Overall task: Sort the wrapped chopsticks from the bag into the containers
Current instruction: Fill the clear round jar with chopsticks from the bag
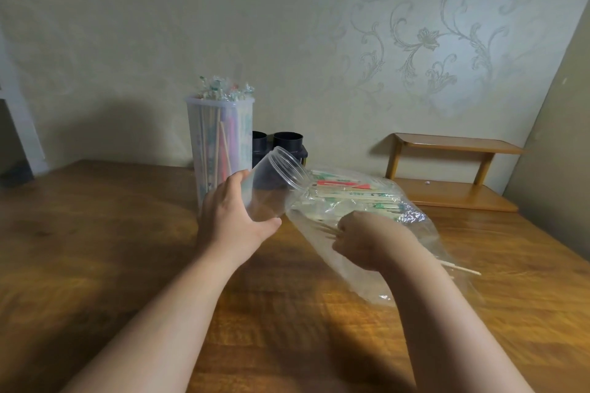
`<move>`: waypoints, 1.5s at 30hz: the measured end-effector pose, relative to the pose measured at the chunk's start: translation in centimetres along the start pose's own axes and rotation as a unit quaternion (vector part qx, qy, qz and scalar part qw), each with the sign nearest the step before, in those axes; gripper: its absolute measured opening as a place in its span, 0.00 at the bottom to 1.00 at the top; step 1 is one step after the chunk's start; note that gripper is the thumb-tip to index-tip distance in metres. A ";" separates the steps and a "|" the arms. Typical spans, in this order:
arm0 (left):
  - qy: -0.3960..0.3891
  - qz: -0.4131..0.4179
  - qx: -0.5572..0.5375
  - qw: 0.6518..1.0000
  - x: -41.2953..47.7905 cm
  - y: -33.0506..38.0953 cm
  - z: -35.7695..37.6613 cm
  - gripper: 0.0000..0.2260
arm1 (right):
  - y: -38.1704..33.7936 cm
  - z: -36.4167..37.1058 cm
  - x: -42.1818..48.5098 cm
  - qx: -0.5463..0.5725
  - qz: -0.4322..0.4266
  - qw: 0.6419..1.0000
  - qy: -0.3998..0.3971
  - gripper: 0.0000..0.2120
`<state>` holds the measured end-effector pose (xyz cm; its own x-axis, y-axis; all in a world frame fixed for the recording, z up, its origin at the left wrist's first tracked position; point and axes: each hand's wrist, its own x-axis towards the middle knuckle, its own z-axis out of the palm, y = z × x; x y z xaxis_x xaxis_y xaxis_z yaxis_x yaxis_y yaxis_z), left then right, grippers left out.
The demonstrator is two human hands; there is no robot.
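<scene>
Head view: left hand (232,217) grips jar (277,182); right hand (364,239) inside bag (367,201), grip unclear.

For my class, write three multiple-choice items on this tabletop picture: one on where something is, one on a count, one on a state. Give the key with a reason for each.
1. Where does the tall clear container of chopsticks stand?
A. On the wooden shelf
B. On the table, far side, by the wall
C. Inside the plastic bag

2. How many dark round tubes show behind the clear jar?
A. Two
B. Four
C. None

3. What state is the clear jar in?
A. Lidded and upright
B. Full of chopsticks
C. Open, empty, tilted in the left hand

Key: B, it stands on the table near the wall. A, two dark rims show side by side. C, the lidless mouth tips toward the plastic bag, where the right hand reaches, and nothing shows inside the jar.
</scene>
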<state>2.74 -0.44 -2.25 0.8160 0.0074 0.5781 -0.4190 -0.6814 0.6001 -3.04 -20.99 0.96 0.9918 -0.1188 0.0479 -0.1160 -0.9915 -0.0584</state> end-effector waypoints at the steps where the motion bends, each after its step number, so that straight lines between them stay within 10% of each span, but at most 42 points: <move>1: 0.000 0.000 0.001 1.000 0.0 0.1 -0.1 0.41 | 0.0 -0.3 -0.2 0.006 0.004 1.000 0.020 0.04; 12: 0.016 -0.036 -0.027 0.999 0.5 -0.3 0.0 0.44 | -1.6 -3.3 -3.1 -0.061 -0.082 0.950 0.294 0.14; 28: 0.023 -0.024 -0.006 0.999 0.5 0.1 -0.4 0.46 | -1.1 -3.6 -3.2 -0.043 -0.061 0.931 0.357 0.14; 36: 0.011 0.006 0.035 0.999 0.6 0.4 -0.5 0.44 | -1.2 -3.2 -2.7 0.093 -0.195 0.833 0.509 0.21; 45: 0.004 0.004 0.032 0.999 0.5 0.2 -0.4 0.45 | -2.8 -1.8 -2.0 0.422 -0.088 0.748 0.505 0.17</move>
<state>2.93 -0.32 -1.64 0.8092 0.0078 0.5874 -0.3988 -0.7269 0.5591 -4.77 -18.12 2.82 0.3909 -0.3919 0.8328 0.5099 -0.6611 -0.5505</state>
